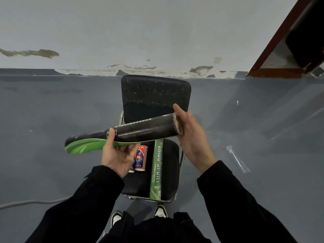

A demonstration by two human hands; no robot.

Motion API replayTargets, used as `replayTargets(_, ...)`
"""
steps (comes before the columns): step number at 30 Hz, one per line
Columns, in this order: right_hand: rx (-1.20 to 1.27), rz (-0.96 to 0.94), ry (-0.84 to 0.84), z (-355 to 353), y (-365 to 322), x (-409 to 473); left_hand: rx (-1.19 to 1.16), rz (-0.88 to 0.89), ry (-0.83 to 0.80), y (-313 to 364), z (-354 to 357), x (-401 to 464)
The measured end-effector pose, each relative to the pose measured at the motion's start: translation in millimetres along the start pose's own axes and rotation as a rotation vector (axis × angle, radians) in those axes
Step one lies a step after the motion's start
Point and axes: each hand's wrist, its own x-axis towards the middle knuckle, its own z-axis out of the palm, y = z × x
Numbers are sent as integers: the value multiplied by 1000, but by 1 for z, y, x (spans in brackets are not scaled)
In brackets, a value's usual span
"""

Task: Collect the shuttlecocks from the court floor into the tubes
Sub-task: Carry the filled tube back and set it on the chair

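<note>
I hold a long black-and-green shuttlecock tube roughly level above a black chair. My left hand grips the tube from below near its middle. My right hand is at the tube's right end, its fingers straight and the palm against the opening. A green tube lies lengthwise on the chair seat. Two short red-and-white tubes lie beside it, partly hidden by my left hand. I cannot see any shuttlecock; the inside of the held tube is hidden.
The black chair stands against a peeling white wall, on a grey-blue floor. A clear plastic wrapper lies on the floor to the right. A grey cable runs at the lower left. A red-brown door frame is at the upper right.
</note>
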Motion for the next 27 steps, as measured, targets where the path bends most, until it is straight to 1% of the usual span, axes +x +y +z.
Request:
replayTargets(1, 86, 4, 34, -2, -1, 2, -20, -16, -4, 0, -1, 1)
replayTargets(2, 102, -7, 87, -3, -2, 3, -33, -30, -9, -2, -1, 2)
replayTargets(5, -120, -88, 305, 0, 11, 2, -44, -39, -25, -6, 1, 5)
replayTargets(6, -150, -118, 339, 0, 18, -1, -43, -37, -26, -6, 0, 6)
replayTargets(8, -213, -155, 302, 4, 29, -7, -35, -38, -21, -7, 0, 5)
replayTargets(11, -339, -161, 232, 16, 42, -10, -35, -46, 13, -13, 1, 3)
replayTargets(13, -339, -148, 220, 18, 42, -9, -47, -37, 19, -15, 2, 2)
replayTargets(16, -150, -12, 255, 4, 31, -1, -45, -28, 19, -12, 1, 4)
replayTargets(19, 92, 103, 377, -11, 24, 6, -39, -44, 6, -13, 8, 6)
replayTargets(20, 220, 166, 386, -12, 23, 6, -36, -48, 2, -14, 12, 7)
replayTargets(22, 435, 286, 350, -8, 26, 1, -27, -59, 0, -16, 17, 10)
replayTargets(24, 515, 324, 311, -5, 30, -3, -11, -59, -7, -15, 16, 11)
replayTargets(27, 583, 321, 317, -4, 37, -9, 65, -25, -36, -11, 13, 13)
